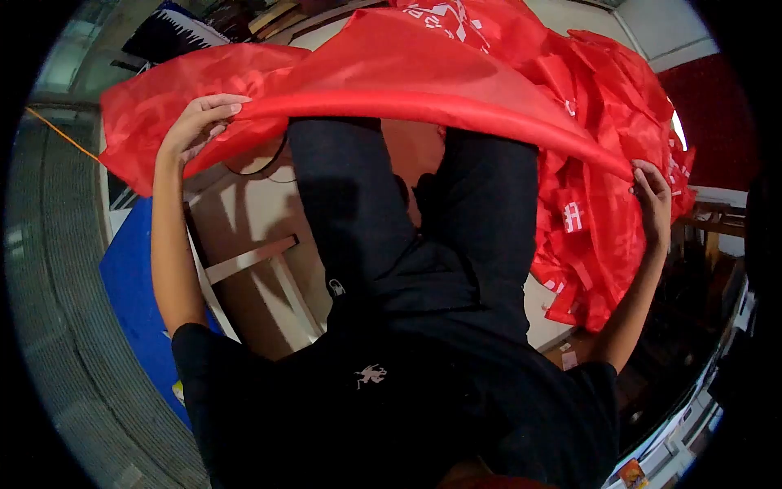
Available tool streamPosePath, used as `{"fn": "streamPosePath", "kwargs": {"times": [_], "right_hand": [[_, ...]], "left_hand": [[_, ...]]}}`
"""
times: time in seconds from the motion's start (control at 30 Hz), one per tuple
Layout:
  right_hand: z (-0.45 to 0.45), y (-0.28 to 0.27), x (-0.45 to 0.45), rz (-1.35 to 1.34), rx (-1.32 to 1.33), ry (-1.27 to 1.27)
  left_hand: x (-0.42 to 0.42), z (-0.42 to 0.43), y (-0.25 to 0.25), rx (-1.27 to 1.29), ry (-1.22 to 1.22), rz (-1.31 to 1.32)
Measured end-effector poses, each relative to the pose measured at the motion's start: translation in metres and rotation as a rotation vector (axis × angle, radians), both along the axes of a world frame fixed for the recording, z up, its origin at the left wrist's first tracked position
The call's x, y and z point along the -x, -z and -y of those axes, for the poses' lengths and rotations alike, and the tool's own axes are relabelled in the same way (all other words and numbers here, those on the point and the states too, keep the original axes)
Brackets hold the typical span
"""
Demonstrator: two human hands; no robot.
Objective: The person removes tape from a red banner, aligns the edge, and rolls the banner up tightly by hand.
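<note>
A wide sheet of thin red fabric with white printed marks stretches across my knees. Its near edge forms a thick fold or roll between my two hands. My left hand pinches the left end of that edge between thumb and fingers. At the right end, my right hand is closed on the same edge, its fingertips partly hidden. The fabric hangs down beyond my left hand, and a crumpled mass of it lies beside my right leg.
A pale metal frame stands on the floor left of my legs. Further left are a blue panel and an orange cord. Cluttered shelving is at the right, and dark items lie at the top left.
</note>
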State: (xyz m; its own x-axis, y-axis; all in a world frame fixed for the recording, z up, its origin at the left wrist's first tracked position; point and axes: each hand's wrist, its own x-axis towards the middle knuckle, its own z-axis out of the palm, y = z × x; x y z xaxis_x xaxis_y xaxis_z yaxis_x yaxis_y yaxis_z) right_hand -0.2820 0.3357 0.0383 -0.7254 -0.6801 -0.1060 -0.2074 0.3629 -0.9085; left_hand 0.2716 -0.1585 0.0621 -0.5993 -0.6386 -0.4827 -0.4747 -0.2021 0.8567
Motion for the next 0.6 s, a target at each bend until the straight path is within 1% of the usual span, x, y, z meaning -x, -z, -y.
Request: {"fn": "streamPosePath", "kwargs": {"times": [0.13,0.2,0.27,0.33,0.4,0.43,0.5,0.53,0.57,0.6], "right_hand": [[-0.005,-0.001,0.006,0.042,-0.031,-0.074],[-0.003,-0.005,0.002,-0.03,-0.046,-0.138],[0.001,-0.007,-0.003,-0.056,-0.061,-0.116],[0.0,-0.004,0.001,-0.081,-0.074,-0.095],[-0.001,0.0,0.01,-0.173,-0.039,-0.171],[-0.002,0.002,0.013,-0.174,-0.04,-0.17],[0.008,-0.005,0.001,-0.289,0.097,-0.193],[0.008,-0.006,0.001,-0.291,0.097,-0.19],[0.008,-0.006,0.002,-0.194,0.093,-0.162],[0.008,-0.006,0.002,-0.096,0.089,-0.132]], "left_hand": [[-0.007,0.002,0.002,0.034,0.078,0.004],[-0.006,0.0,0.004,0.049,0.115,0.01],[-0.005,-0.003,0.006,0.16,0.149,0.023],[-0.005,-0.004,0.007,0.205,0.147,0.06],[-0.004,-0.004,0.007,0.25,0.146,0.094],[-0.004,-0.002,0.004,0.29,0.163,0.134],[-0.006,0.002,0.006,0.329,0.181,0.173],[-0.006,0.004,0.01,0.364,0.141,0.066],[-0.006,0.005,0.011,0.398,0.1,-0.04],[-0.006,0.007,0.011,0.399,0.102,-0.041]]}}
